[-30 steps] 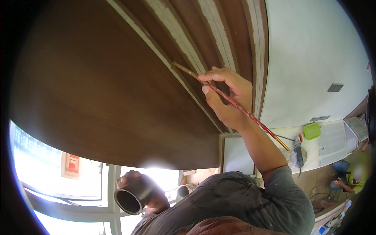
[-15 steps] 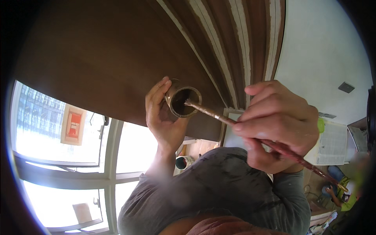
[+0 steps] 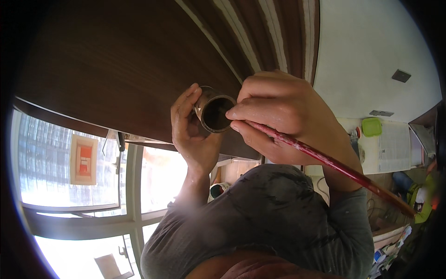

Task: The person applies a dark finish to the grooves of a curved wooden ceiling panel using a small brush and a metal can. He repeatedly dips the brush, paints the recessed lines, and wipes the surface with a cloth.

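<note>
- Right hand [image 3: 283,116] pinches red brush [image 3: 325,160] at rim of brown cup [image 3: 204,96].
- Left hand [image 3: 190,128], half curled, holds this cup.
- Pale sheet [image 3: 394,151]: print too small to read.

The cup [image 3: 213,115] has open room at the left of its mouth; the right hand [image 3: 283,114] blocks the right edge (its brush [image 3: 320,156] juts lower right), the left hand [image 3: 189,123] the outer wall.

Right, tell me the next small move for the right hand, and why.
Probably ease the red-handled brush out, letting it drag on the cup's rim: the right hand pinches it low, at the mouth of the cup, its front end seemingly inside, while the left hand steadies the cup.
</note>
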`<state>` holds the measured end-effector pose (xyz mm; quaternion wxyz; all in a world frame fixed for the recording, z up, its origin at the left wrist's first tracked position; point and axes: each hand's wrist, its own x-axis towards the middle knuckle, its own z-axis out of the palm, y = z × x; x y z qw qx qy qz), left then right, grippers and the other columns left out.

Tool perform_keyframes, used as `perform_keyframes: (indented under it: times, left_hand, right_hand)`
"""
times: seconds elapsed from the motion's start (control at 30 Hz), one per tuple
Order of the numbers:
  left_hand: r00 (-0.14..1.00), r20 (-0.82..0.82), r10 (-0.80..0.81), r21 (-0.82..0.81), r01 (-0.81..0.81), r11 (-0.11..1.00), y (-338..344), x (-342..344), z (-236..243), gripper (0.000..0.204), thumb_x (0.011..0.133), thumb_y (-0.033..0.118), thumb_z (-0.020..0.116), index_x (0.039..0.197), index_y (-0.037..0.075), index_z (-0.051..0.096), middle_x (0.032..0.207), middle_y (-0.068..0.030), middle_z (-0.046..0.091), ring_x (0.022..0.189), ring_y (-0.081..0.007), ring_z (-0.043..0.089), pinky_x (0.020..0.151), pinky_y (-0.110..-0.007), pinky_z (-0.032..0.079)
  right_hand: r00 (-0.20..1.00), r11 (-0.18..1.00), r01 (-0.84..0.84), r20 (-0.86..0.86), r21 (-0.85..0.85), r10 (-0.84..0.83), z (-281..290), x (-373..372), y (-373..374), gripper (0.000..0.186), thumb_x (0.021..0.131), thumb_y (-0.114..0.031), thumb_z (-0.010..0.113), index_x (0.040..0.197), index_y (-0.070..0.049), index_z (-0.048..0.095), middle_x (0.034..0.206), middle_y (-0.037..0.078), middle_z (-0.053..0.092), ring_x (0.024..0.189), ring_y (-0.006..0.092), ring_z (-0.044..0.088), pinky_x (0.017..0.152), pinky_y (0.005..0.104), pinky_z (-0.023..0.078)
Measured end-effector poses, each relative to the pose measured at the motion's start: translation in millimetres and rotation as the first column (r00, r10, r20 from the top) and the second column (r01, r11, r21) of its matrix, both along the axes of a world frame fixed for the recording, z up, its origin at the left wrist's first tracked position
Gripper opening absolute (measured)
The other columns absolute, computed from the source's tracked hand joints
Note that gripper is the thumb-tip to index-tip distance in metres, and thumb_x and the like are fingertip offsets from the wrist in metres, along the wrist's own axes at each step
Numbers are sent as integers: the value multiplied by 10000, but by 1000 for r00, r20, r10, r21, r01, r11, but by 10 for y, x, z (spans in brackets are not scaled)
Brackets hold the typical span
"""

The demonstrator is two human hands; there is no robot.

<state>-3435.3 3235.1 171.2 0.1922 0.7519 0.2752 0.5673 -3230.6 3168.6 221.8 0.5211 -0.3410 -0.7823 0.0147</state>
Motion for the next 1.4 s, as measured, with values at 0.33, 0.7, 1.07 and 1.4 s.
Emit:
perform_keyframes:
  times: [0.33,0.7,1.07,1.4]
  left_hand:
    - [999,0,-42,-71,42,997,-53,-108,-14,682,726,-41,886,1341,14,595,1435,-141,513,1306,-262,574,1040,-366,567]
    - [993,-37,108,-20,-109,994,-77,-215,4,656,731,21,887,1325,11,609,1373,-149,568,1286,-266,585,1035,-362,553]
    - [956,216,197,262,-251,932,-61,-791,-83,1008,821,593,820,1493,-25,395,1358,-170,622,1267,-269,582,1058,-398,516]
    - [872,489,18,7,-25,1000,-203,-990,-406,1031,646,465,976,1463,138,436,1363,-30,582,1312,-208,549,1182,-409,422]
  right_hand:
    - [1000,1000,26,-15,-12,-26,-13,-142,3,202,781,-65,746,654,-21,594,680,88,507,650,276,570,619,412,481]
    - [985,995,-95,-145,-18,92,196,97,-118,135,818,-87,727,901,8,774,847,132,708,658,206,661,650,312,529]
    - [802,979,-101,-568,177,185,418,369,728,261,1034,-110,552,1103,75,722,991,159,749,837,184,697,756,300,564]
    - [965,927,246,-163,284,-206,1007,283,1820,105,852,-55,687,928,17,693,833,166,700,766,282,703,657,364,544]
